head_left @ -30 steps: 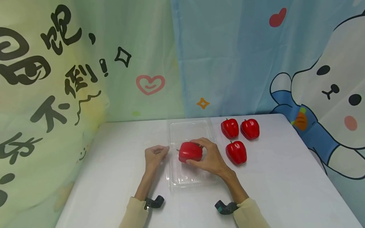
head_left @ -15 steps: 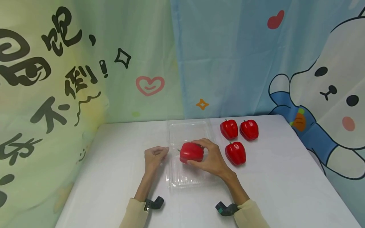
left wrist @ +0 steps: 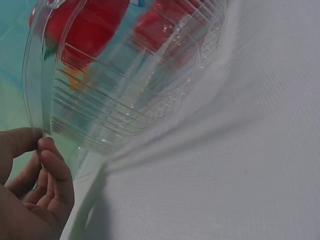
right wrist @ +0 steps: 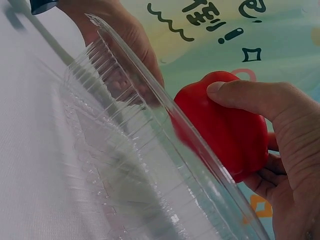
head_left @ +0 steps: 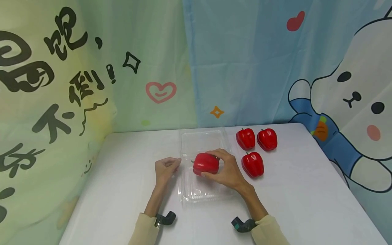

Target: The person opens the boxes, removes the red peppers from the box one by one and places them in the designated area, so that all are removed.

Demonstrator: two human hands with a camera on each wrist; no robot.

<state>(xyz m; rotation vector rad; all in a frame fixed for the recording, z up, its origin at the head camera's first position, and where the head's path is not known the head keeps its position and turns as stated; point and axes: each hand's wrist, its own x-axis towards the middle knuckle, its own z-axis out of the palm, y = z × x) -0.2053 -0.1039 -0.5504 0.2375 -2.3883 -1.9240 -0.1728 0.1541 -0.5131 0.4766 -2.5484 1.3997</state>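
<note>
My right hand (head_left: 226,170) grips a red bell pepper (head_left: 204,164) between thumb and fingers, on its side with the stem toward the left. In the right wrist view the pepper (right wrist: 225,125) is level with the rim of a clear plastic container (right wrist: 125,120), partly behind its wall. With thumb and fingertips my left hand (head_left: 165,169) pinches the container's left rim; the left wrist view shows this hand (left wrist: 40,175) at the rim of the clear container (left wrist: 100,100). The container (head_left: 196,194) sits on the table, its lid part (head_left: 202,140) spread toward the back.
Three more red bell peppers stand right of the container: one at the back (head_left: 246,139), one farther right (head_left: 267,139) and one nearer (head_left: 252,164). A white cloth covers the table (head_left: 128,190). A printed curtain (head_left: 147,68) hangs behind it.
Both hands keep their holds. The pepper shifts very slightly right in the head view between the first frame and now, along with a small shift of the whole view.
</note>
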